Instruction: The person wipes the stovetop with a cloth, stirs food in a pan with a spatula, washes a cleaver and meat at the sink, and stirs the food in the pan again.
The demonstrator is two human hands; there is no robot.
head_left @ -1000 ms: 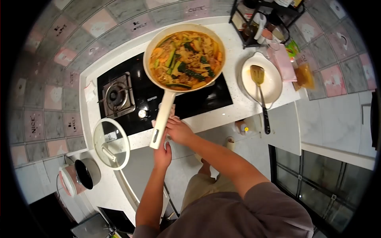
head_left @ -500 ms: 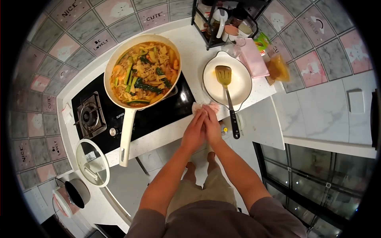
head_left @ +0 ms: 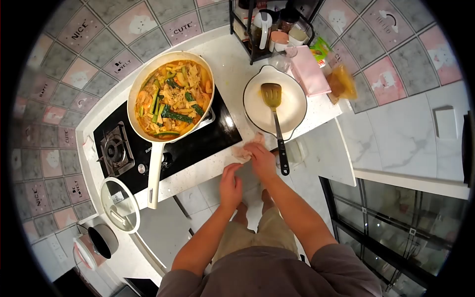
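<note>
A pinkish cloth (head_left: 249, 146) lies bunched at the counter's front edge, between the stove and a white pot. My right hand (head_left: 260, 157) is closed on it. Just to the left, my left hand (head_left: 231, 184) is off the cloth, fingers slightly curled and apart, holding nothing. A cream frying pan (head_left: 132, 106) full of stewed vegetables (head_left: 173, 101) rests on the black stove (head_left: 222, 131), its handle pointing toward the front edge. Across the white pot (head_left: 292, 106) lies a spatula (head_left: 271, 95) with its black handle sticking out over the edge.
A glass lid (head_left: 120, 205) stands at the counter's left corner near a rice cooker (head_left: 94, 247). Behind the pot are a black rack (head_left: 251, 37) with jars, a pink tissue pack (head_left: 309, 74) and a yellowish bag (head_left: 341, 83). A cabinet door (head_left: 329, 158) stands open below.
The view has shifted right. Both hands were together at the pan handle, then together on the cloth beside the pot; now the left hand has come away from it.
</note>
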